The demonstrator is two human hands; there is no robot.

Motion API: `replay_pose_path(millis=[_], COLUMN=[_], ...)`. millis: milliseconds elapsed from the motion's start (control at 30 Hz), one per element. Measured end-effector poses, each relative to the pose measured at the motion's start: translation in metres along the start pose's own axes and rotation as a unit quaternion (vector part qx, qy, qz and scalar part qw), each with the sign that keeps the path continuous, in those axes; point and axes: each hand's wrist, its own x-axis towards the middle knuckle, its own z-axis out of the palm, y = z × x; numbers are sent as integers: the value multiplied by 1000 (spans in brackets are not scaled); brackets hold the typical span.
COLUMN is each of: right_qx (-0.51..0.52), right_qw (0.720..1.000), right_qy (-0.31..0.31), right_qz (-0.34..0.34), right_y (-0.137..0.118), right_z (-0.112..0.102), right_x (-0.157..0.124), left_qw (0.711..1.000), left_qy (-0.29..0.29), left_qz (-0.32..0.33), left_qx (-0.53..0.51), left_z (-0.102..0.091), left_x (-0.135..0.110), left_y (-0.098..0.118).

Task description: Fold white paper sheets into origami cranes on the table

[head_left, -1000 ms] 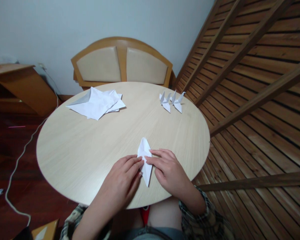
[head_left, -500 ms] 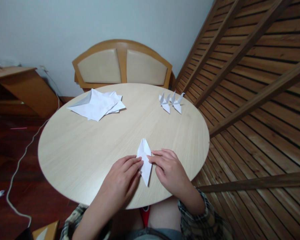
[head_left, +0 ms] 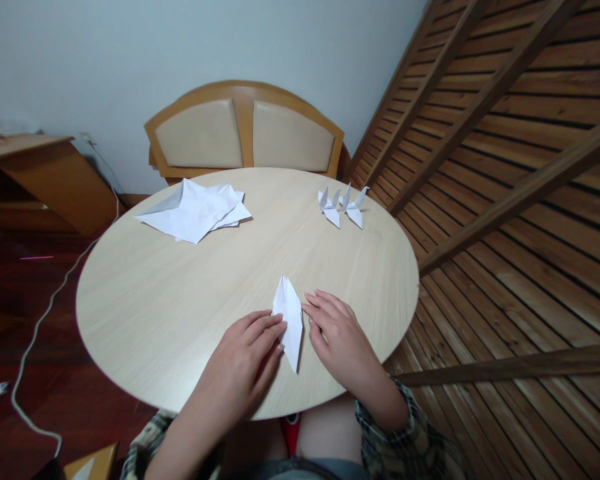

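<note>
A white folded paper, long and diamond-shaped with a narrow split at its far tip, lies on the round table before me. My left hand holds its left side, with fingertips on top and the thumb at the lower left edge. At the right edge is my right hand, its fingers apart and slightly bent; whether a fingertip touches the paper I cannot tell. Two white paper cranes stand at the far right of the table.
Several white paper sheets lie overlapped at the table's far left. Behind the round table stands a padded wooden headboard. A slatted wooden wall slopes along the right, and a white cable runs over the floor at left.
My right fingers have come off the top of the folded paper and moved right to its edge. The paper's far tip has shifted slightly left. My left hand stays in place.
</note>
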Motion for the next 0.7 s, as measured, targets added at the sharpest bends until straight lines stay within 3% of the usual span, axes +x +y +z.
replay_pose_path(millis=[700], right_qx=[57], right_qw=[992], right_qy=[-61], right_qz=[-95], right_y=[-4], right_z=[-12], right_x=[0], left_qw=[1000], left_qy=[-7], left_qz=[15], left_qx=[-20], left_z=[-2], left_x=[-2], left_y=[1])
